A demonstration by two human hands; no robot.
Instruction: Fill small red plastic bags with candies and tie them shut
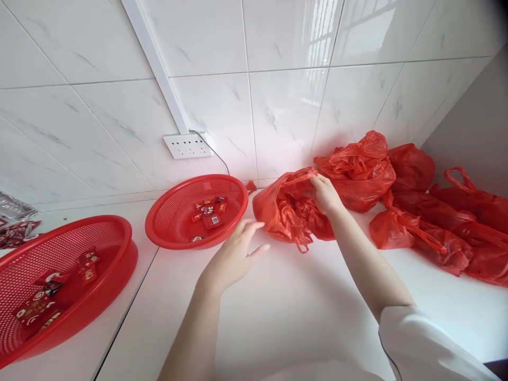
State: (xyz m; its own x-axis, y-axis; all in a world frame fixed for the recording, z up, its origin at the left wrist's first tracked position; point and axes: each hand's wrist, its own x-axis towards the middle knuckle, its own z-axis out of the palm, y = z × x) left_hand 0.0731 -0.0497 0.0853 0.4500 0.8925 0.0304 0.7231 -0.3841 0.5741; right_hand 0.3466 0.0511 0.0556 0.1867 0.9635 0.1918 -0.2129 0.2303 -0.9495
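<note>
A red plastic bag (273, 206) stands on the white table with its mouth gaping and crumpled red plastic inside. My right hand (324, 194) pinches the upper rim of this bag at its right side. Just left of the bag, my left hand (234, 254) hovers with fingers and thumb apart, holding nothing. Behind that hand sits a round red basket (162, 227) with several small wrapped packets (213, 222) on its bottom. One handle loop of the bag hangs at its front.
Several filled red bags (357, 174) lie to the right along the wall. A larger red basket (115, 264) with wrapped packets stands at the left, near more packets (18, 233). A power strip (188, 145) with a cable is on the tiled wall. A seam runs across the table (254, 328).
</note>
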